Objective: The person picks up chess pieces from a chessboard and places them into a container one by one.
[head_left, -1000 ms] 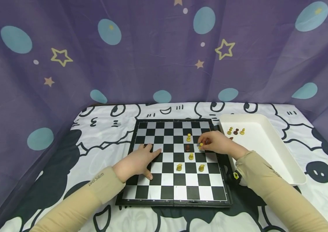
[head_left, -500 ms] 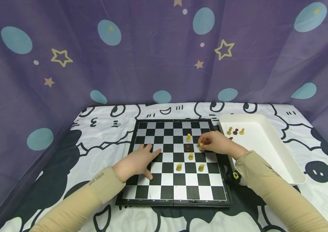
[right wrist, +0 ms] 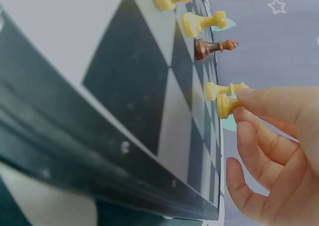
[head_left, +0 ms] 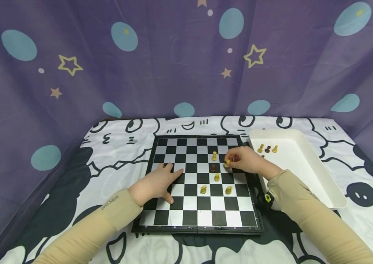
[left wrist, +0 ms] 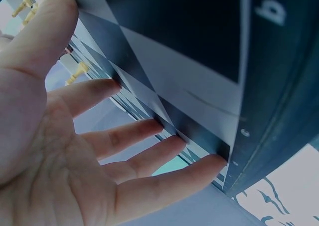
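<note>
A black-and-white chessboard (head_left: 190, 202) lies in front of me. My left hand (head_left: 156, 184) is spread over its left side, with fingertips on the squares in the left wrist view. Near the right edge, my right hand (head_left: 248, 160) pinches a yellow chess piece (right wrist: 227, 107) between thumb and fingers, base toward the board; its top is hidden by the fingers. Close by stand a brown chess piece (head_left: 213, 168) and a yellow rook (head_left: 214, 156). Nearer me are another yellow piece (head_left: 217, 177) and two yellow knights, one left (head_left: 203, 189) and one right (head_left: 228, 190).
A white tray (head_left: 308, 179) stands right of the board, under the right forearm in the head view. Yellow pieces (head_left: 274, 149) and a brown piece (head_left: 267, 149) lie at its far left. A patterned cloth (head_left: 123, 154) covers the table, and a purple curtain (head_left: 173, 73) hangs behind.
Over the last half second my right hand has shifted slightly up and away in the head view with the yellow chess piece. The left hand has stayed in place.
</note>
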Tool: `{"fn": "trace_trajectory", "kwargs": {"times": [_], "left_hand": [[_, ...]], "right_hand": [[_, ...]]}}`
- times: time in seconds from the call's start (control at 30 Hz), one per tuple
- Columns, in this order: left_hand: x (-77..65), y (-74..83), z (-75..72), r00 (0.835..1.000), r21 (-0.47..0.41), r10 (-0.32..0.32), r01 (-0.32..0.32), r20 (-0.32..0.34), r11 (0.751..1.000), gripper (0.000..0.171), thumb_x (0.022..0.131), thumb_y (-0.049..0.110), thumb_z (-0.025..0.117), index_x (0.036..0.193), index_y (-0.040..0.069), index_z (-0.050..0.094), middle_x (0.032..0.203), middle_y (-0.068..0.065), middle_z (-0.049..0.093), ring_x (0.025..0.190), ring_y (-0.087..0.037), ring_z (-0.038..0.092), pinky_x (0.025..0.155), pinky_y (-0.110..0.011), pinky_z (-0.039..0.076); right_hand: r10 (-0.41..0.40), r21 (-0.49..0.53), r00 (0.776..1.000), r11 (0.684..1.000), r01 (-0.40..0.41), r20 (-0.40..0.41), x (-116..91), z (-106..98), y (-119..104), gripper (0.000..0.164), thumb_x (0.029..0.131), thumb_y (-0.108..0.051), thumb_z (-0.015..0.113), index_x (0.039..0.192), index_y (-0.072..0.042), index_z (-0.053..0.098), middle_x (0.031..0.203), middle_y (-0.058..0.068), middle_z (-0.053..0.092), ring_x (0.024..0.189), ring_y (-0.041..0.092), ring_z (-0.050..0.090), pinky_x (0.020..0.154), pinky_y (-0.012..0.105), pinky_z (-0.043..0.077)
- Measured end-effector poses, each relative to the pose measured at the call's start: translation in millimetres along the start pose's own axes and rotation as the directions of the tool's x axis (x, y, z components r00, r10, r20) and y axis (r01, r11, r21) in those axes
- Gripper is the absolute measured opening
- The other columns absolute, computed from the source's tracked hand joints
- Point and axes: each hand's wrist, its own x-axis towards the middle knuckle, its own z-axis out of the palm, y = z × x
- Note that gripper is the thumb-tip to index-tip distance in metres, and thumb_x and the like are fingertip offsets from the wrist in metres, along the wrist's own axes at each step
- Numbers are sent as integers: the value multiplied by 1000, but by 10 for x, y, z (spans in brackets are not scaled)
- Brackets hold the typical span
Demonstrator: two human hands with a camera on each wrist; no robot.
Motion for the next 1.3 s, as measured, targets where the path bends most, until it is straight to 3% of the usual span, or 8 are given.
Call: {"fn": "trace_trajectory", "kwargs": {"times": [0.4, 1.3], "left_hand": [[25, -15, 26, 1000, 4, -3, 3, -2, 1000, 100, 59, 37, 85, 145, 12, 40, 139, -23, 40, 124, -44, 39, 96, -50, 44], [4, -16, 26, 1000, -8, -9, 8, -7, 1000, 99, 60, 36, 85, 145, 13, 40, 141, -24, 39, 127, -46, 37, 96, -51, 44]], "right_hand": [[18, 13, 998, 1000, -18, -65, -17, -41, -11, 13, 85, -8, 68, 97, -5, 69, 84, 4, 67, 67, 12, 55, 62, 29, 46], [44, 40, 995, 998, -41, -94, -100, -199, 37, 12, 84, -8, 69, 95, -4, 68, 78, 3, 66, 65, 11, 55, 59, 28, 46]]}}
